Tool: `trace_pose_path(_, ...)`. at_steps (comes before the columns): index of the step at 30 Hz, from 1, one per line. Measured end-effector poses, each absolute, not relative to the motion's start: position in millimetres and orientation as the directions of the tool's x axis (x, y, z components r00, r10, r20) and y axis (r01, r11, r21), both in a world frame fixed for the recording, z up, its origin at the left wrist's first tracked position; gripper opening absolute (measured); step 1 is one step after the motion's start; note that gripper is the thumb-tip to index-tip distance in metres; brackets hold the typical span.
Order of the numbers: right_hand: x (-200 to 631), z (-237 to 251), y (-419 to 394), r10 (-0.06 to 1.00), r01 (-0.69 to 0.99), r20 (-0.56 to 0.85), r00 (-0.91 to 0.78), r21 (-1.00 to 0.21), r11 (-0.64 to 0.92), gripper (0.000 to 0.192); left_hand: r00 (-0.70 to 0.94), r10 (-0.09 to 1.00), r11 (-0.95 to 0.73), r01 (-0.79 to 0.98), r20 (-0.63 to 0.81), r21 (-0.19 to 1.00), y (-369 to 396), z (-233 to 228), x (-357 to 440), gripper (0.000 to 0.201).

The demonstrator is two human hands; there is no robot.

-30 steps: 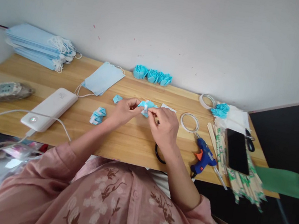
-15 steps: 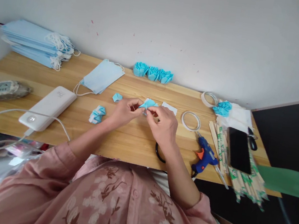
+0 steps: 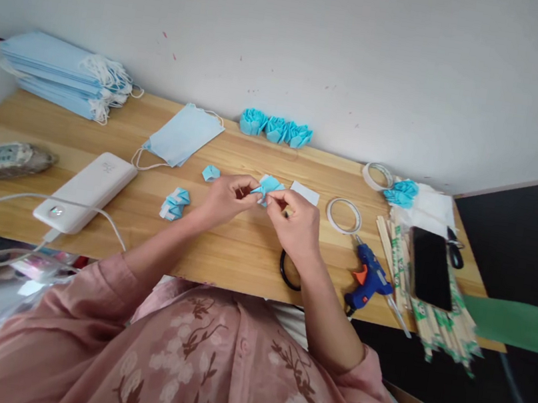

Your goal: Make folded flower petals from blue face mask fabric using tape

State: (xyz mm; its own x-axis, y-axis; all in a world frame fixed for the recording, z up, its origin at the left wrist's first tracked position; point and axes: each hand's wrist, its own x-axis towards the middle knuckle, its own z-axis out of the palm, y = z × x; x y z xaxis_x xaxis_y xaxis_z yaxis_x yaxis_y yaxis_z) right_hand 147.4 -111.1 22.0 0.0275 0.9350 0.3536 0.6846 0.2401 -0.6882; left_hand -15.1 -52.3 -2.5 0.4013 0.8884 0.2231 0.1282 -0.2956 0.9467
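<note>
Between the two hands, a small blue folded piece lies crosswise above the worktop. Left hand pinches its left end, right hand pinches its right, both equally near.

I pinch a small folded blue piece between my left hand and right hand above the desk; a tape ring and blue glue gun lie to my right.

Bright even light, soft shadows, corners vignetted.
</note>
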Motion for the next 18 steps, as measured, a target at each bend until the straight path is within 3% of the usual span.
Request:
trace_pose_path(11, 154.0, 28.8, -108.0, 0.936, 0.630, 0.344, 0.076, -0.744, 0.223, 0.012, 0.422, 0.888, -0.262, 0.132, 0.185, 0.956, -53.3, 5.3, -15.2, 0.020)
trace_pose_path(14, 157.7, 27.8, -104.7, 0.948, 0.527, 0.299, 0.106, -0.826, 0.202, 0.014, 0.432, 0.887, -0.237, 0.120, 0.164, 0.964, -54.1, 8.1, -14.9, 0.022)
trace_pose_path(18, 158.8, 21.6, -100.7, 0.978, 0.348, 0.208, 0.007, -0.918, 0.193, 0.025, 0.454, 0.880, -0.214, 0.120, 0.138, 0.969, -55.4, 9.4, -14.7, 0.020)
